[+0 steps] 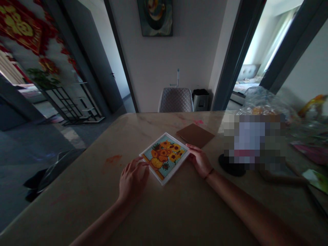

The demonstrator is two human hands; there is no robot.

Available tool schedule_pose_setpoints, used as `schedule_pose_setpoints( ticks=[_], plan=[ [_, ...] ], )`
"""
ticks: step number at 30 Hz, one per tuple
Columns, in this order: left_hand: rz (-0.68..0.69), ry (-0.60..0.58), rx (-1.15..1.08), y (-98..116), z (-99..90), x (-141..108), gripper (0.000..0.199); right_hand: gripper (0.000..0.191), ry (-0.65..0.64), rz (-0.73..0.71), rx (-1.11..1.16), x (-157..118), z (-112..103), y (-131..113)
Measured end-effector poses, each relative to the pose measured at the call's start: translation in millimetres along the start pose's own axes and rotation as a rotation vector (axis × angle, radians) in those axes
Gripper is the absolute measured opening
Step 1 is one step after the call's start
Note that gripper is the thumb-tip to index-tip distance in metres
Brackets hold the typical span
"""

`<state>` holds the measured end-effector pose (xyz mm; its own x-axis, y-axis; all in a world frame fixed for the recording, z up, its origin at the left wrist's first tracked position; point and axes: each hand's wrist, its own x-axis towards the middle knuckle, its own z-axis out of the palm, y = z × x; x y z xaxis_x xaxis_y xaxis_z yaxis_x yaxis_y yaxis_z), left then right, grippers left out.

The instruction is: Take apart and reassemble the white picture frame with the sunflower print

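The sunflower picture (164,158) lies flat on the stone table (64,208), in a white frame, and it is between the 2 hands. It is tilted at an angle to the table edge. The left hand (133,181) is at its lower left side. The 4 fingers (137,164) of this hand are a little curved and half open, and their tips touch the frame edge. The right hand (200,161) is at the right corner. Its fingers (191,148) are nearly straight and open, and they lie on the frame edge. No hand is closed around the picture.

Just past the right fingers is 1 brown square board (195,135), and the picture corner nearly touches it. The right wrist has 1 dark band (208,173). Left of the left fingers is 1 orange stain (112,159) on the table. Right of the right hand is 1 black round base (232,166), and above it a blurred patch hides something. Farther right are 1 clear plastic bag (263,100), 1 pink paper (310,152) and 1 green card (316,181). Beyond the table, far from the fingers, stand 1 gray chair (175,99) and 1 bin (201,100).
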<state>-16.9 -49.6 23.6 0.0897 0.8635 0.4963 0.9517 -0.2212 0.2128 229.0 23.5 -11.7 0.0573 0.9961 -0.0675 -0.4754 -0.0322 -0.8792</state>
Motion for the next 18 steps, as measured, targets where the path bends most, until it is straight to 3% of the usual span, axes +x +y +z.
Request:
schedule_pose_setpoints(
  ticks=[6,12,18],
  plan=[
    [0.022,0.01,-0.001,-0.6,5.3,-1.5,0.026,0.021,-0.121,0.034,-0.034,-9.1,7.9,-3.3],
    [-0.135,-0.14,-0.147,-7.5,12.2,0.9,0.039,0.025,-0.15,0.035,-0.128,-9.2,9.9,-2.1],
    [-0.281,-0.117,-0.337,-9.2,10.7,5.5,0.034,0.028,-0.169,0.017,-0.161,-7.2,10.3,0.6]
  ],
)
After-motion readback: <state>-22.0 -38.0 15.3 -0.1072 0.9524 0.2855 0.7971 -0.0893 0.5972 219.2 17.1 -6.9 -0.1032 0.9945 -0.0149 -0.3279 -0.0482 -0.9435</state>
